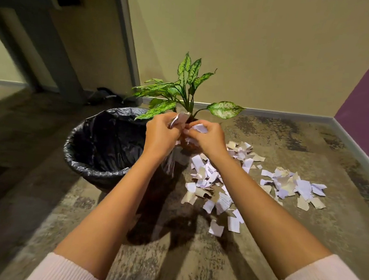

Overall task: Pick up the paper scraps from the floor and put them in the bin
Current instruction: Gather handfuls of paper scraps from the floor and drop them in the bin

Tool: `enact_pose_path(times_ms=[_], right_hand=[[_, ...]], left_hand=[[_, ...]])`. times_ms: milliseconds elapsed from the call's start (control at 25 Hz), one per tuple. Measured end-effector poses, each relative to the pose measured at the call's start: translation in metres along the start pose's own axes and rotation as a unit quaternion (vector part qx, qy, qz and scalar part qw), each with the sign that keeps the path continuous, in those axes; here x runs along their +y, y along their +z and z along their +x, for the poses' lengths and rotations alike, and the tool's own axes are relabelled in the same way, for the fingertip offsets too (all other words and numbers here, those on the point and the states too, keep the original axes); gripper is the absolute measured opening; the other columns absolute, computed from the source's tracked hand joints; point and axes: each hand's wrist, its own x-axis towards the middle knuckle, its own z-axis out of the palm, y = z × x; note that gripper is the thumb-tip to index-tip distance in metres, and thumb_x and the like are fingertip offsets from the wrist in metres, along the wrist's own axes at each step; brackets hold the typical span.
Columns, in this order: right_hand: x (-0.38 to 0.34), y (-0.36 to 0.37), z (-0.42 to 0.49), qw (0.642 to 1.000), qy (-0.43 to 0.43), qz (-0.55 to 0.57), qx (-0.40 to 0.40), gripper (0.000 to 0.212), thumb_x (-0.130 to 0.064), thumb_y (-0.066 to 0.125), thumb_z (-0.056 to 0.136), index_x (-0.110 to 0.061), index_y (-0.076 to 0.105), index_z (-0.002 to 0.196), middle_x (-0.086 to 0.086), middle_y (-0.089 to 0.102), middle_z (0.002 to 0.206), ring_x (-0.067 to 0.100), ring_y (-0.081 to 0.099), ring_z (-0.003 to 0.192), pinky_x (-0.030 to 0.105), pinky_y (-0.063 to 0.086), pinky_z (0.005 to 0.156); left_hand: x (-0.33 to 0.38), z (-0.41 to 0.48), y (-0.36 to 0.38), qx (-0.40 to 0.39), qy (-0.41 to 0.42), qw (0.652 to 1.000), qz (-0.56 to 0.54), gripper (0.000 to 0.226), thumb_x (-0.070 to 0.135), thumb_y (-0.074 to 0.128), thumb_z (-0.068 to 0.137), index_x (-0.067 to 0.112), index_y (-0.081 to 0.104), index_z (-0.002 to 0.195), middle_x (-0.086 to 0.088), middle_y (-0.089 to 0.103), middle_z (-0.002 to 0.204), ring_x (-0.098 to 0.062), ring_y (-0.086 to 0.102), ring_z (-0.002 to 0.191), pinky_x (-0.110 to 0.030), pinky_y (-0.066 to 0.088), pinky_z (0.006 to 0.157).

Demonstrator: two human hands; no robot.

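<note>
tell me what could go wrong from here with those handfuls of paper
1. The left hand and right hand hold bunched paper scraps beside the bin, not over its opening, so loose bits may drop outside it.
2. The potted plant stands right behind the hands; its leaves could get knocked on the way across.

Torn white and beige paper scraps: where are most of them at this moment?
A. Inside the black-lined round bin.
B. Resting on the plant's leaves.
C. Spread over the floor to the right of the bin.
C: most torn white and beige paper scraps lie on the mottled floor right of the black-lined round bin, while the left hand and right hand pinch just a few.
</note>
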Motion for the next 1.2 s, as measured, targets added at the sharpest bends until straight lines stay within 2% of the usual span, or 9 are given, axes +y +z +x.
enact_pose_path(times_ms=[120,240,320,440,520,680,800,1120,1200], right_hand=[[-0.021,0.034,0.011,0.999,-0.044,-0.025,-0.021,0.008,-0.023,0.080,0.074,-0.026,0.073,0.075,0.001,0.071,0.078,0.026,0.070,0.081,0.036,0.060,0.073],[-0.033,0.066,0.019,0.996,-0.068,-0.037,-0.046,0.008,-0.023,0.080,0.074,-0.023,0.075,0.080,0.005,0.072,0.082,0.026,0.070,0.083,0.043,0.059,0.077],[-0.037,0.086,0.022,0.994,-0.071,-0.051,-0.067,0.011,-0.024,0.080,0.074,-0.020,0.076,0.083,0.006,0.072,0.085,0.027,0.069,0.085,0.045,0.059,0.077],[-0.041,0.111,0.026,0.991,-0.066,-0.074,-0.095,0.014,-0.026,0.081,0.073,-0.022,0.075,0.085,0.005,0.069,0.088,0.027,0.068,0.090,0.044,0.057,0.081],[-0.043,0.121,0.029,0.986,-0.060,-0.093,-0.125,0.021,-0.029,0.083,0.071,-0.025,0.074,0.089,0.003,0.069,0.095,0.022,0.066,0.093,0.038,0.055,0.085],[-0.047,0.129,0.033,0.975,-0.046,-0.121,-0.183,0.038,-0.035,0.082,0.073,-0.025,0.068,0.107,0.006,0.068,0.111,0.021,0.063,0.102,0.038,0.052,0.092],[-0.044,0.122,0.030,0.973,-0.056,-0.134,-0.178,0.036,-0.035,0.079,0.075,-0.023,0.069,0.108,0.005,0.068,0.109,0.019,0.063,0.102,0.033,0.051,0.090],[-0.031,0.063,0.019,0.979,-0.062,-0.160,-0.107,0.031,-0.029,0.078,0.077,-0.023,0.069,0.106,-0.001,0.067,0.095,0.014,0.061,0.087,0.019,0.041,0.065],[-0.028,0.044,0.016,0.980,-0.062,-0.167,-0.088,0.030,-0.027,0.078,0.077,-0.023,0.069,0.105,-0.001,0.068,0.093,0.014,0.062,0.087,0.021,0.042,0.068]], left_hand=[[-0.020,0.012,-0.040,0.030,-0.029,0.999,-0.003,0.016,0.022,0.060,0.089,0.014,0.074,0.090,-0.011,0.072,0.081,-0.022,0.067,0.080,-0.043,0.058,0.076],[-0.043,0.014,-0.073,0.056,-0.050,0.997,0.034,0.012,0.024,0.063,0.088,0.021,0.073,0.081,-0.001,0.070,0.073,-0.013,0.062,0.074,-0.032,0.048,0.068],[-0.056,0.013,-0.089,0.054,-0.074,0.994,0.055,0.012,0.028,0.065,0.088,0.023,0.072,0.079,0.001,0.069,0.072,-0.016,0.063,0.075,-0.034,0.047,0.069],[-0.073,0.012,-0.106,0.034,-0.118,0.988,0.097,0.013,0.028,0.067,0.086,0.028,0.076,0.095,0.002,0.075,0.088,-0.019,0.068,0.091,-0.038,0.054,0.080],[-0.080,0.012,-0.112,0.022,-0.142,0.983,0.116,0.021,0.029,0.069,0.083,0.031,0.074,0.104,0.004,0.074,0.104,-0.018,0.067,0.101,-0.038,0.053,0.088],[-0.083,0.015,-0.115,-0.011,-0.169,0.976,0.137,0.037,0.022,0.074,0.080,0.035,0.070,0.114,0.003,0.070,0.117,-0.019,0.066,0.100,-0.035,0.053,0.089],[-0.080,0.014,-0.108,-0.021,-0.163,0.976,0.146,0.039,0.022,0.073,0.081,0.036,0.069,0.117,0.001,0.069,0.120,-0.021,0.063,0.110,-0.036,0.051,0.092],[-0.047,0.008,-0.063,-0.053,-0.099,0.980,0.164,0.039,0.030,0.070,0.083,0.035,0.066,0.121,0.000,0.064,0.128,-0.024,0.057,0.118,-0.034,0.047,0.091],[-0.035,0.006,-0.048,-0.066,-0.075,0.981,0.165,0.039,0.031,0.070,0.083,0.035,0.065,0.121,0.001,0.063,0.129,-0.024,0.056,0.119,-0.037,0.047,0.093]])
